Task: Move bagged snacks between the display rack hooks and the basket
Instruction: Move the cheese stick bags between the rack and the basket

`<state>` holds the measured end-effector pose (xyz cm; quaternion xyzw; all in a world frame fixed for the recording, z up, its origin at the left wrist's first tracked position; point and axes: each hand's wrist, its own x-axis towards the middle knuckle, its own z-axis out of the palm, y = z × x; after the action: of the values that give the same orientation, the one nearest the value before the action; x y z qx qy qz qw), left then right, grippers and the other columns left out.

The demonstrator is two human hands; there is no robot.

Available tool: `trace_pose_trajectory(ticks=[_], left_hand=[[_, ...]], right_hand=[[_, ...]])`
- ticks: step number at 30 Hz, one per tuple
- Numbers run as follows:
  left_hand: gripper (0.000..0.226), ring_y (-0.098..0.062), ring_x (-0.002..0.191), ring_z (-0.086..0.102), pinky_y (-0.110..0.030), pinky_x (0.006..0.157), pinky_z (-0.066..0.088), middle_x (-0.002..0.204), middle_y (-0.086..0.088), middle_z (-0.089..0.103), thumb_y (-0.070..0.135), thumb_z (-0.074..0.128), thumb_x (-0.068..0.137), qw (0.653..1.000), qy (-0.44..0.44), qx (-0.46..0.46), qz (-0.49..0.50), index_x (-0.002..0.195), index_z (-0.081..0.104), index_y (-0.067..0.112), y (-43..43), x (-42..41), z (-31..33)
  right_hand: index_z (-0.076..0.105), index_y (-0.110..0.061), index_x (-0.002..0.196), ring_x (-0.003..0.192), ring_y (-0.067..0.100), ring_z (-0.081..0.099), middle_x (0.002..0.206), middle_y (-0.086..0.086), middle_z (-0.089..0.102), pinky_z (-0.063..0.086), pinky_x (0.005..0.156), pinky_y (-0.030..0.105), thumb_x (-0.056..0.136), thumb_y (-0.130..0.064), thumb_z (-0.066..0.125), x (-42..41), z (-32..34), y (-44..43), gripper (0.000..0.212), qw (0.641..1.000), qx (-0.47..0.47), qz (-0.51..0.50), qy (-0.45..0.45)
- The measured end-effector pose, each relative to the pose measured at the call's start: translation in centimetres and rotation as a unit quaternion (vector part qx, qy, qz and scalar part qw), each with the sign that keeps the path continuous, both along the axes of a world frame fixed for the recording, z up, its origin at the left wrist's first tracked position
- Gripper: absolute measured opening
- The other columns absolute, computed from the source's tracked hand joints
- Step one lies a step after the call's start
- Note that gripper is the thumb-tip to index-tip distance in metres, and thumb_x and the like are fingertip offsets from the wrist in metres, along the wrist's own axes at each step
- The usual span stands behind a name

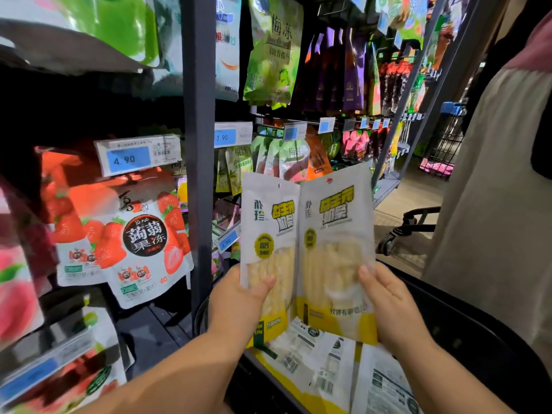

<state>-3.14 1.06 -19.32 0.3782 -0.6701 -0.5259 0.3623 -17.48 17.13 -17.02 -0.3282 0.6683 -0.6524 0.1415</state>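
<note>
Nearest to me, the black basket [466, 318] holds more bags [322, 354] of the same kind, lying back-side up. Just above it, my left hand [236, 297] pinches one white-and-yellow snack bag [268, 228] low on its left edge, thumb across the front. My right hand [391, 297] grips a second bag [337, 252] low on its right edge in the same way.

The two bags stand upright side by side. Their inner edges meet, though I cannot tell whether they overlap. I judge them light and fairly stiff, with slick film that could slip from a loose pinch. The sticks inside look brittle, so I would squeeze the flat margins, not the filled middle. For hooking, a hold nearer the hang hole [279, 185] would steer better.

Beyond are the rack post [198, 144], strawberry jelly bags [143, 243] and hooks [328, 122] full of hanging snacks.
</note>
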Motion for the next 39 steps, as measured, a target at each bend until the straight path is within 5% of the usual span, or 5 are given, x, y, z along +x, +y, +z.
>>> trace_pose_trajectory(ticks=[6,13,21,31,39], left_hand=[[0.014,-0.019,0.086,0.072,-0.041,0.085,0.056,0.088,0.002,0.076,0.023,0.078,0.081,0.995,0.07,0.063,-0.035,0.092,0.07,0.024,-1.1,1.1,0.4],[0.033,-0.022,0.095,0.072,-0.045,0.091,0.055,0.097,0.001,0.077,0.032,0.082,0.073,0.986,0.108,0.087,-0.093,0.102,0.072,0.022,-2.1,4.8,1.9],[0.034,-0.013,0.087,0.073,-0.032,0.079,0.053,0.092,0.005,0.077,0.028,0.086,0.066,0.997,0.072,0.013,-0.006,0.096,0.072,0.021,-5.2,15.2,4.0],[0.025,0.011,0.062,0.063,-0.006,0.054,0.042,0.069,0.026,0.07,0.033,0.086,0.069,0.976,-0.04,-0.058,0.204,0.083,0.069,0.025,-2.9,30.7,4.3],[0.04,0.012,0.042,0.05,-0.009,0.046,0.036,0.039,0.024,0.053,0.033,0.083,0.075,0.951,-0.112,-0.043,0.284,0.048,0.055,0.026,1.0,42.3,6.4]], right_hand=[[0.066,-0.009,0.103,0.071,0.016,0.074,0.085,0.006,0.077,0.056,0.054,0.023,0.098,-0.011,0.04,0.1,1.8,1.0,0.026,0.986,-0.081,0.078,-0.125],[0.071,-0.011,0.106,0.084,0.024,0.075,0.097,0.011,0.076,0.058,0.059,0.028,0.074,-0.043,0.078,2.2,2.7,-1.4,0.045,0.982,-0.043,0.126,-0.13],[0.07,-0.03,0.106,0.096,0.007,0.07,0.103,-0.011,0.075,0.052,0.07,0.014,0.081,-0.058,0.062,7.6,3.9,-8.0,0.038,0.97,0.021,0.242,0.021],[0.057,-0.026,0.127,0.111,0.016,0.067,0.117,-0.007,0.072,0.052,0.097,0.039,0.065,-0.033,0.091,20.3,2.0,-14.8,0.071,0.911,0.043,0.411,0.015],[0.069,-0.008,0.1,0.063,0.009,0.069,0.08,0.006,0.076,0.05,0.056,0.017,0.049,-0.019,0.087,31.1,2.3,-17.1,0.055,0.857,0.049,0.512,-0.021]])
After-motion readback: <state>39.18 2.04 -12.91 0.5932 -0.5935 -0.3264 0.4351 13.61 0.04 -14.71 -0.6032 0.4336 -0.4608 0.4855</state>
